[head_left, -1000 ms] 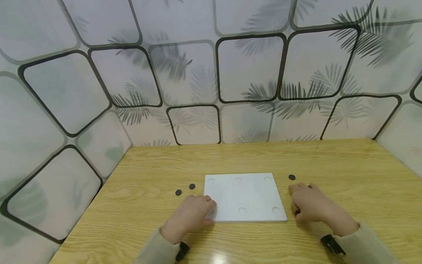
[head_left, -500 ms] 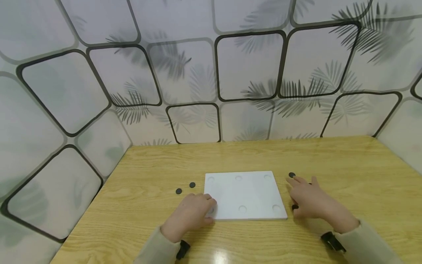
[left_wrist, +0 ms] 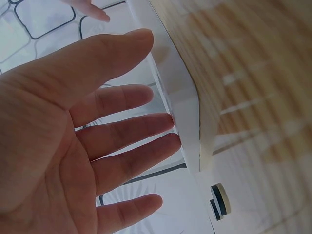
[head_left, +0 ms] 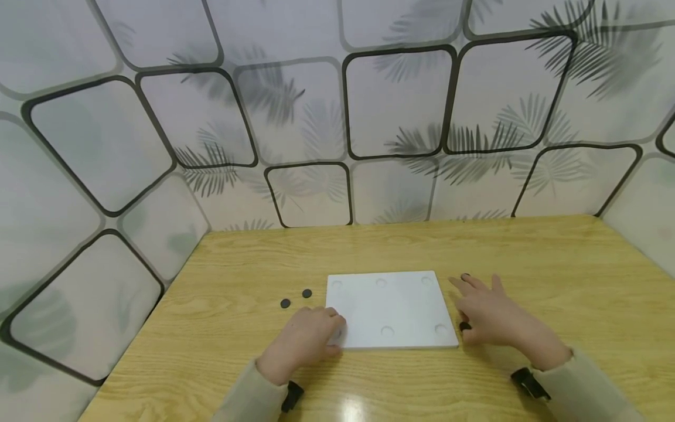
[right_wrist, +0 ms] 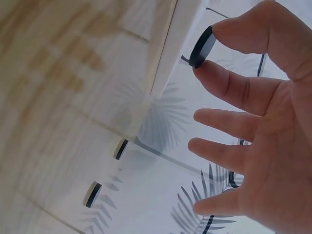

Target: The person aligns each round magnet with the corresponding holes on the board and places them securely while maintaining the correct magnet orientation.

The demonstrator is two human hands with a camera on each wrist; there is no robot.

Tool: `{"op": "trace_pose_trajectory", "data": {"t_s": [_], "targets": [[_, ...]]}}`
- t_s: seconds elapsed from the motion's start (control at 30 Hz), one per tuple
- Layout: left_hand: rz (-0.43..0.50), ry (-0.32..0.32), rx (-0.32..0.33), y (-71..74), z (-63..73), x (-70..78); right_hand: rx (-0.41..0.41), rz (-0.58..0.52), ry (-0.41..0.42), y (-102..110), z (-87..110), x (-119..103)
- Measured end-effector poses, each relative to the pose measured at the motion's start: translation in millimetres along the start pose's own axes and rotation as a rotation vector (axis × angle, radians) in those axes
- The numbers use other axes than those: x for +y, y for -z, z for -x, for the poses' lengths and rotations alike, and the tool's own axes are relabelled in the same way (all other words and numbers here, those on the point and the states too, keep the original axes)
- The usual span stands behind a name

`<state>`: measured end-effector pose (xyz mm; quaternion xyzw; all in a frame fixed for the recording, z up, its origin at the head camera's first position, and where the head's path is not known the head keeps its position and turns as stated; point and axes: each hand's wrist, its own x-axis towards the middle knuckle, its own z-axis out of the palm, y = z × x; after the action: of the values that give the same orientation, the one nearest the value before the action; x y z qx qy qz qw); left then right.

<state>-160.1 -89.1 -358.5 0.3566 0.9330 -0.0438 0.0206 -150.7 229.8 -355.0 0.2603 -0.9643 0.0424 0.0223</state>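
Observation:
Between thumb and forefinger, my right hand (head_left: 487,310) pinches a small black disc (right_wrist: 202,47), held on edge just off the right side of a white board (head_left: 390,308). Its other fingers are spread. My left hand (head_left: 303,335) rests at the board's near left corner, with fairly straight fingers touching its edge in the left wrist view. The board has shallow round recesses; the near left one is partly covered by this hand.
Two black discs, one nearer (head_left: 285,303) and one farther (head_left: 307,293), lie left of the board. Beyond the right hand are two more, seen as one disc (right_wrist: 121,149) and another disc (right_wrist: 92,195) in the right wrist view. A patterned backdrop (head_left: 390,193) encloses the wooden table (head_left: 253,264).
My right hand has lifted slightly and moved left toward the board with the pinched disc, its other fingers spreading. The left hand stays in place; the head view tilts slightly.

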Motion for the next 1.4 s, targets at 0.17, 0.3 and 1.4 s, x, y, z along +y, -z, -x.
{"op": "trace_pose_trajectory", "data": {"t_s": [0.17, 0.3, 1.4], "targets": [[-0.013, -0.006, 0.008, 0.0, -0.5, -0.2, -0.005, 0.001, 0.008, 2, -2.0, 0], [-0.015, -0.009, 0.012, 0.2, -0.5, -0.1, -0.001, 0.007, 0.012, 2, -2.4, -1], [-0.001, -0.001, -0.014, 3.0, 0.3, 0.9, 0.006, -0.035, -0.001, 8, -9.0, -12]]}}
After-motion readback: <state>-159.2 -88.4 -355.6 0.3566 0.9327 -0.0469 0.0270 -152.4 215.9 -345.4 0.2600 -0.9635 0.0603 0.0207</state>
